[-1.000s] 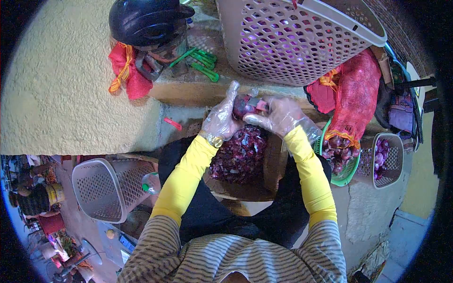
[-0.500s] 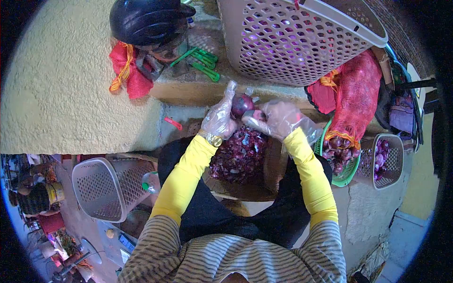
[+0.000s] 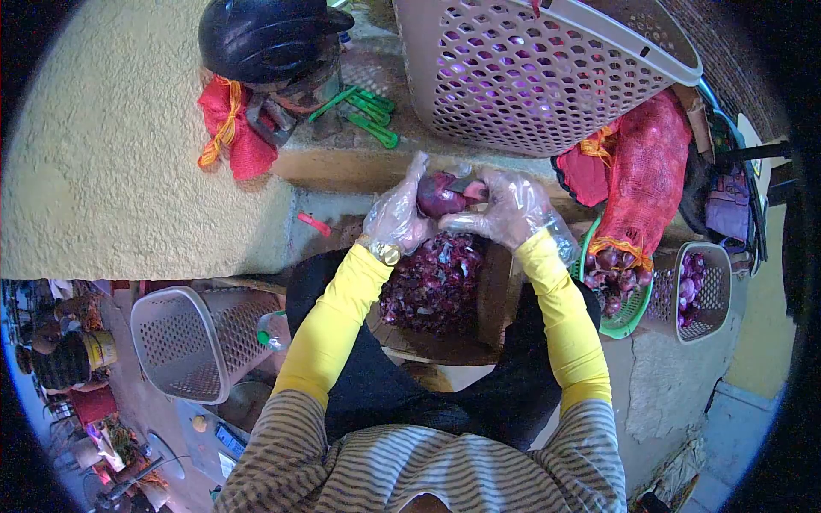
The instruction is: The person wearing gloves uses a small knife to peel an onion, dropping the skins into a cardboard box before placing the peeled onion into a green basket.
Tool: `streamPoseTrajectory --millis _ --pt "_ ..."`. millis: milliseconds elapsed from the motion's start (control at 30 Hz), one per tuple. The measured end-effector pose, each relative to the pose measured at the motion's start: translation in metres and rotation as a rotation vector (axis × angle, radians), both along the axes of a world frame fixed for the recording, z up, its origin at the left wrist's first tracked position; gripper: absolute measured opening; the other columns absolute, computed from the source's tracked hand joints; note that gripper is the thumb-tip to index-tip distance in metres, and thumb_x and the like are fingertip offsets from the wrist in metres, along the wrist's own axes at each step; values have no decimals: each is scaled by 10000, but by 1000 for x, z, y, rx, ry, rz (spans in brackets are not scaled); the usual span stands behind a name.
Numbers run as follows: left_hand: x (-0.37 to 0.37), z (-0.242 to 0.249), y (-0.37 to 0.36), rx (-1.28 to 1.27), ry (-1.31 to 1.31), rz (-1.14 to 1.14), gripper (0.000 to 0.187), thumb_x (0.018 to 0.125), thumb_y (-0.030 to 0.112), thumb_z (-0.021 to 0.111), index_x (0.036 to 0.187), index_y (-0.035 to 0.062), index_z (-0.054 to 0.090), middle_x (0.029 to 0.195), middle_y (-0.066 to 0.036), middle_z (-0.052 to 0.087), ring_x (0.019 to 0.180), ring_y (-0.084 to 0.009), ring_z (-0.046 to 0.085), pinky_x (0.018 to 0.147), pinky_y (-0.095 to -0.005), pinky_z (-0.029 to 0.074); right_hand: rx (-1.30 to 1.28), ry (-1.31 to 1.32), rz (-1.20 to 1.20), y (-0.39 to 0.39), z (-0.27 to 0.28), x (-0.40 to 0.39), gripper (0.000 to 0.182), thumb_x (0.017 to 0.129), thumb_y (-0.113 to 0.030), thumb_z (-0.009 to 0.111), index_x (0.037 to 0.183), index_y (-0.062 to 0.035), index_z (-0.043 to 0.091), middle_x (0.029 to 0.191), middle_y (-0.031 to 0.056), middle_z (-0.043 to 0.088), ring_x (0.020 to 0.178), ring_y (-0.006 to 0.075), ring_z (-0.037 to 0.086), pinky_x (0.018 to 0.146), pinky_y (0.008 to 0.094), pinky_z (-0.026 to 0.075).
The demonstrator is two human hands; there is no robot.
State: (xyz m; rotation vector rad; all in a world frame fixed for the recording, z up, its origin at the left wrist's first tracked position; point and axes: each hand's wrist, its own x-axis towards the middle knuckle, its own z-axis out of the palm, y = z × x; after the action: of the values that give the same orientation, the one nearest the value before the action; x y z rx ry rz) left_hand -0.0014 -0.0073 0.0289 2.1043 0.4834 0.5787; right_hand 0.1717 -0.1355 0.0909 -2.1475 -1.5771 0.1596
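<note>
My left hand point(image 3: 398, 214), in a clear plastic glove, is closed around a red onion point(image 3: 438, 197), its thumb pointing upward. My right hand point(image 3: 511, 209), gloved the same way, pinches a pink and dark flap that looks like onion skin point(image 3: 475, 190) at the onion's right side. Its thumb reaches left under the flap, toward the onion. Below both hands, a heap of purple onion skins point(image 3: 432, 286) fills a box point(image 3: 496, 303) between my knees.
A large perforated basket point(image 3: 513, 85) stands ahead on a ledge. Right of me, a red mesh sack point(image 3: 646, 171) spills onions into a green basket point(image 3: 624, 321), beside another onion basket point(image 3: 714, 325). Green-handled tools point(image 3: 372, 120) and a black helmet point(image 3: 265, 43) lie ahead left; another basket point(image 3: 175, 342) is at left.
My right hand has turned and opened out a little to the right. The pink flap has risen from beside the thumb to the fingertips. My left hand keeps the onion nearly in place.
</note>
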Motion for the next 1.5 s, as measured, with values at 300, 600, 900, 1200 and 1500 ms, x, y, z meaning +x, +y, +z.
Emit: streamPoseTrajectory --millis 300,600,900,1200,1500 --pt "2 4 -5 61 38 6 1014 794 374 847 1539 14 261 1217 -206 681 1061 -319 696 950 -424 536 19 28 50 -2 9 1 700 600 -751 793 993 -175 741 844 92 733 745 331 705 699 452 556" --pt "1 15 -6 34 30 -4 883 881 383 777 1529 49 280 1220 -184 680 1051 -296 694 965 -422 533 -217 18 46 1 18 -6 570 780 -715 690 828 -149 732 741 128 700 703 351 689 668 472 540" --pt "15 -8 -5 -1312 -562 -154 656 996 422 615 1436 -9 388 1283 -185 650 1167 -272 655 1032 -407 512 -143 -200 193 -1 11 -16 510 810 -693 673 794 -186 728 704 90 683 651 308 690 623 451 542" --pt "5 -11 2 -159 -25 84 527 1054 207 542 1501 10 344 1382 -157 593 1244 -240 602 1117 -387 435 -13 -210 182 -1 -3 -10 558 728 -748 700 766 -192 712 686 84 677 642 295 684 610 437 528" --pt "36 -16 1 -1174 -472 24 491 1045 365 535 1364 -9 534 1348 -131 603 1192 -258 612 1087 -421 457 75 -11 -45 0 -2 1 619 633 -685 833 745 -102 660 641 75 673 562 266 660 565 396 512"
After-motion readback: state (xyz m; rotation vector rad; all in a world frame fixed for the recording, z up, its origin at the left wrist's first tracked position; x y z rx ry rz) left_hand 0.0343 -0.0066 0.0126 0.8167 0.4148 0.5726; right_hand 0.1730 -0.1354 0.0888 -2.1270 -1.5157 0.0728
